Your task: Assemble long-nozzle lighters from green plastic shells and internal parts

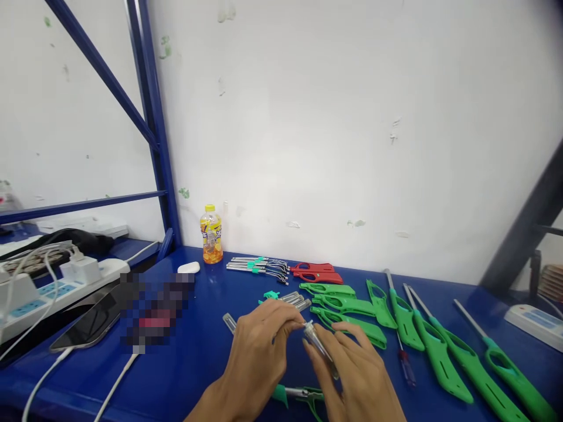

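Right hand (356, 369): holding the clear tube (323, 350), between both hands
Left hand (259, 346): at its tip — can't tell if pinching
Lighters (455, 384): four look done
Shells (363, 306), rods (241, 266): loose — plenty left

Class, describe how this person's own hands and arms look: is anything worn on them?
The left hand and right hand are bare, without gloves; no rings show on the visible fingers. No watch or band shows on the left wrist, and no sleeve is visible. The right wrist is too cropped to judge.
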A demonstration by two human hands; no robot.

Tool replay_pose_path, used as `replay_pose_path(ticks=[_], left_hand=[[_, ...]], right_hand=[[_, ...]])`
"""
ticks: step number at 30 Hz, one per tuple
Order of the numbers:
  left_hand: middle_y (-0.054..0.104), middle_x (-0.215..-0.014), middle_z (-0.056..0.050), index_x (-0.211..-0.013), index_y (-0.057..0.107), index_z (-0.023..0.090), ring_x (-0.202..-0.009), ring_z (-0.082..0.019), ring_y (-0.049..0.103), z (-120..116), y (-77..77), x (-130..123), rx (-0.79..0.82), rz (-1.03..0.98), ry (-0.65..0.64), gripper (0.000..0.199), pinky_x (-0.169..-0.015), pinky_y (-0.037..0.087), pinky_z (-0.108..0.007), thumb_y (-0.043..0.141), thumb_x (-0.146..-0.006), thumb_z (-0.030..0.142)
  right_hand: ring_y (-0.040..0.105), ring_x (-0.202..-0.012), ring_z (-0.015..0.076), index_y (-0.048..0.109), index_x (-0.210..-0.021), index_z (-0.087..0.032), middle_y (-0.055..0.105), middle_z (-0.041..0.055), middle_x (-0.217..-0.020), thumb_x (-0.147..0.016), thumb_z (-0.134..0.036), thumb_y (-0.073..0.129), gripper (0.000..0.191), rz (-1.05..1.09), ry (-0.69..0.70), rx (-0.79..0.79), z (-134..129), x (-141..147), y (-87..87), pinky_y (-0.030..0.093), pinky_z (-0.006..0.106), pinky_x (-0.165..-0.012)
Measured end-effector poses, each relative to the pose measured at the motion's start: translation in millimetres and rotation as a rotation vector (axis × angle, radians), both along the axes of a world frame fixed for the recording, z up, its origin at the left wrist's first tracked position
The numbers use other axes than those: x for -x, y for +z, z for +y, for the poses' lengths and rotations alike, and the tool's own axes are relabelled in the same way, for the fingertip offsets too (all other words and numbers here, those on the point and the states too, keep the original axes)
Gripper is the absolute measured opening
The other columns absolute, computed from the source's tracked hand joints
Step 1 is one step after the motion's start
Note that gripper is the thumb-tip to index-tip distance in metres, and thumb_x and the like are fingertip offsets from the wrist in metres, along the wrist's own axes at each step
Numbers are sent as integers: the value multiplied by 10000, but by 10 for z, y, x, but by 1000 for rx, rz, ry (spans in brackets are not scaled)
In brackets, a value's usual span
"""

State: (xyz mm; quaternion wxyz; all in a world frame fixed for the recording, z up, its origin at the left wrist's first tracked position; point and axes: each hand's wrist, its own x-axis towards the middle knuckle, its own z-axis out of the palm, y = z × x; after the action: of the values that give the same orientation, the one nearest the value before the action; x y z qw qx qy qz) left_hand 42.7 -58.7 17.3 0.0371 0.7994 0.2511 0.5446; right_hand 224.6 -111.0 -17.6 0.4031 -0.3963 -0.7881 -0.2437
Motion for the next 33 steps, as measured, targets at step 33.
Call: replay_pose_path(ticks=[33], left_hand=[[828,-773,32,-880,745,220,-601,-142,797,194,-199,0,-158,80,71,344,-575,594,-182,463,-932,30]], right_hand=[[576,-628,217,621,-1111,-135,703,62,-803,-1114,-100,330,294,-131,-230,-3,62,200,9,430,404,-807]])
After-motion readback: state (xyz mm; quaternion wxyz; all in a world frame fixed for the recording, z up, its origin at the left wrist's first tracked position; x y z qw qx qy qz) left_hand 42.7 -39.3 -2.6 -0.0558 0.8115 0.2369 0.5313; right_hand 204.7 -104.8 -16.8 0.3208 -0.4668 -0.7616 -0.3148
